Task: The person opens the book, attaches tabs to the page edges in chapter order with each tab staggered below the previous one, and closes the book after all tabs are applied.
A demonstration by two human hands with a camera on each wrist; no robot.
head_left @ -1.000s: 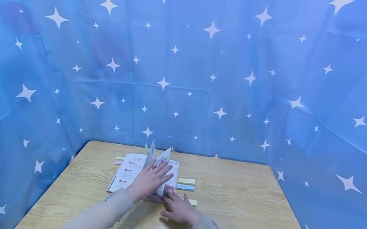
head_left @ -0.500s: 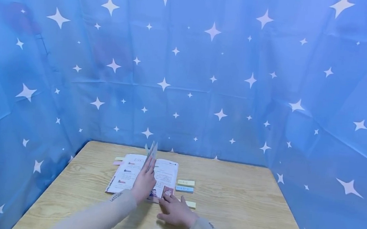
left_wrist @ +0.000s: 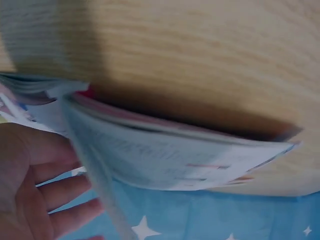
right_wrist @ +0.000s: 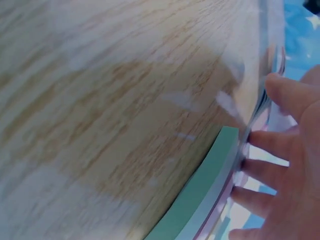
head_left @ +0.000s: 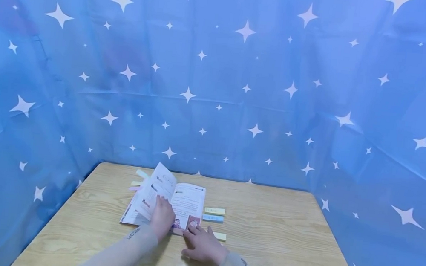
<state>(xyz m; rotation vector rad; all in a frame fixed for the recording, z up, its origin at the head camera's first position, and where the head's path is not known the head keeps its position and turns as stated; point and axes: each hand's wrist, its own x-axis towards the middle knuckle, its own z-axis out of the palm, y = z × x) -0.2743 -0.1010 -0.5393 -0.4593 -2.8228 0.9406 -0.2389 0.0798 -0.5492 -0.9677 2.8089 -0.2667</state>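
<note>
A printed book [head_left: 191,201] lies spread near the far left of the table. My left hand [head_left: 162,218] presses a raised leaf [head_left: 163,181] that leans over the left page. In the left wrist view, that hand's extended fingers [left_wrist: 65,192] are against the leaf [left_wrist: 95,170], seen nearly edge-on. My right hand [head_left: 206,246] rests with spread fingers at the book's lower right corner, beside a small picture [head_left: 193,222]. The right wrist view has its fingertips [right_wrist: 245,195] touching the book's edge, along which a green band [right_wrist: 205,195] runs.
Yellow [head_left: 214,210] and blue sticky tabs [head_left: 213,218] jut from the book's right side, with another yellow tab [head_left: 220,237] lower down. More tabs, one of them pink [head_left: 134,189], show at its left. A blue star-patterned curtain [head_left: 261,112] surrounds the wooden table [head_left: 272,233].
The raised leaves have gone from standing upright to leaning left, and the right page is now uncovered. My left hand moved leftward with them. The right hand has stayed at the lower corner.
</note>
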